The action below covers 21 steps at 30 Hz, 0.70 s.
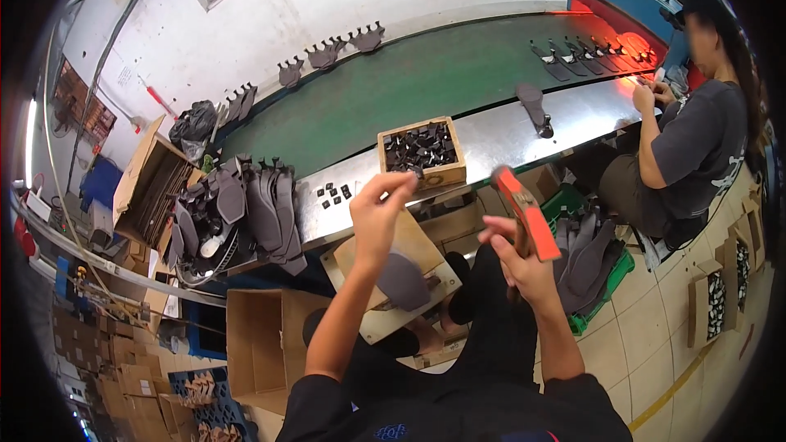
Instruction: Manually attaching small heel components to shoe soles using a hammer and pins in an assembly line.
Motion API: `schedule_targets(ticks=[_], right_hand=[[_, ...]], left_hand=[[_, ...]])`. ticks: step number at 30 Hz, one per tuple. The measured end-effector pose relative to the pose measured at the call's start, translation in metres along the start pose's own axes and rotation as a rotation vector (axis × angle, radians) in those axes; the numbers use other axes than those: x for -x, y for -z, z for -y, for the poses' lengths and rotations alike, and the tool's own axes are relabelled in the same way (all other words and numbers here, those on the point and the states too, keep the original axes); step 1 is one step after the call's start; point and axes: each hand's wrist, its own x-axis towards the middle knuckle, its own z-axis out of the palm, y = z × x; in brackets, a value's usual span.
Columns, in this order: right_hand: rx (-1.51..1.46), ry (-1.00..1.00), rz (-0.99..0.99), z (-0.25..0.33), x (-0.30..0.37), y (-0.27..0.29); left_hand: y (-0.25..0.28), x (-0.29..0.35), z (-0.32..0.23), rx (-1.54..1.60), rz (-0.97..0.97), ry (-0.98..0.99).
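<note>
My left hand [378, 214] is raised over my lap, fingers pinched on a small black piece just in front of a wooden box [447, 174] full of the same black pieces. My right hand [514, 260] grips the handle of an orange-headed tool [528, 211], held up to the right of the box. Below my hands a dark grey insole [403, 280] lies on a wooden board [428, 247] resting on my lap.
The box stands on a metal table edge [491, 135] beside a green conveyor belt [409, 82] carrying insoles. Loose black pieces [334, 191] and a stack of grey insoles [264, 209] lie left. A seated co-worker [696, 143] works at right; a green crate [583, 323] and a cardboard box [262, 344] stand on the floor.
</note>
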Motion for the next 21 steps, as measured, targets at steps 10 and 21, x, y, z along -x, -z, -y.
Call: schedule_targets(ticks=[10, 21], right_hand=[[-0.202, -0.091, 0.338, 0.023, -0.012, -0.079], [0.056, 0.035, 0.305, -0.025, -0.056, -0.102]], left_hand=[[0.037, 0.087, -0.047, -0.203, -0.056, -0.607], [0.089, 0.036, 0.104, -0.608, -0.316, -0.129]])
